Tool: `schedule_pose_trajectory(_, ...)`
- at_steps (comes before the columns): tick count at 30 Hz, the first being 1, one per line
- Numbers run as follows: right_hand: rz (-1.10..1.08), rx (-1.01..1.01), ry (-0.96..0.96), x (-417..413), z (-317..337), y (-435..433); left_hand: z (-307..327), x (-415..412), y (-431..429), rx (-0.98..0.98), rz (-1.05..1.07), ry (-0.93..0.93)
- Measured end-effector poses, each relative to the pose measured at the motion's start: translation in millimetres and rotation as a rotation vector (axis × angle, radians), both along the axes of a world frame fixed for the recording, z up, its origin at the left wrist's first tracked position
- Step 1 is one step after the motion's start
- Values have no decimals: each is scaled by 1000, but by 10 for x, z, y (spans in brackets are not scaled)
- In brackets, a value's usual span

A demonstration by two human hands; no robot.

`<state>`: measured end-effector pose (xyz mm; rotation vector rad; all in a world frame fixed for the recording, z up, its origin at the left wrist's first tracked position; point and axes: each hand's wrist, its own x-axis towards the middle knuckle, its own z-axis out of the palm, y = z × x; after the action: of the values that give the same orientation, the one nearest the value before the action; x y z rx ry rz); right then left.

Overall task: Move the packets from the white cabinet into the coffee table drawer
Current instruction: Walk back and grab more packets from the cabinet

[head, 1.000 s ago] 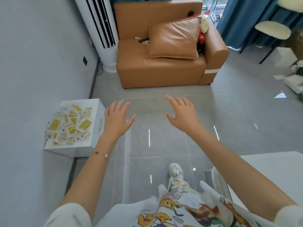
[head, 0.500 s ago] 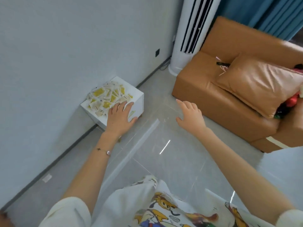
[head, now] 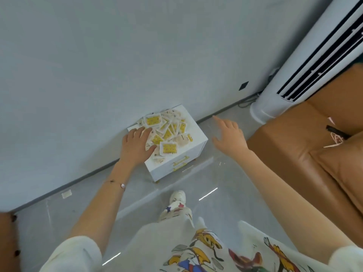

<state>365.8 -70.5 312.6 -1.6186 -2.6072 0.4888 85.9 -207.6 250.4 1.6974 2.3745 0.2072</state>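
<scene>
Left hand lies flat on the near-left part of the packets, fingers spread and straight. It grips nothing; looks like the setup for raking or scooping a bunch rather than picking singles. Right hand is wide open too, in the air just right of the cabinet, touching nothing. Likely it's coming in from the other side to cup the heap between both palms.

Packets are a loose, overlapping heap on the cabinet top against the wall, none lifted. They'll slide, so a two-hand scoop makes sense. Coffee table drawer isn't in view.

Labels: packets are white with yellow panels and dark specks, print too small to read. No legible brand on the cabinet or the AC tower.
</scene>
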Motion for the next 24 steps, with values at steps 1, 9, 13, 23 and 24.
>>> schedule_pose_trajectory(1,8,-17,-12,-71,-33,124,-27,-57,111,-11,10,-9)
schedule_pose_trajectory(9,100,-88,-69,-706,-281,1381,-318,-506,1073,-81,129,-133)
schedule_pose_trajectory(13,113,-191,-59,-1045,-622,1875,-640,-646,1341,-143,190,-168)
schedule_pose_trajectory(23,70,-537,-69,-1675,-2548,2540,-2213,-634,1918,-225,568,-393)
schedule_pose_trajectory(24,67,-556,-82,-1722,-2758,2581,-2405,-608,1951,-221,599,-413)
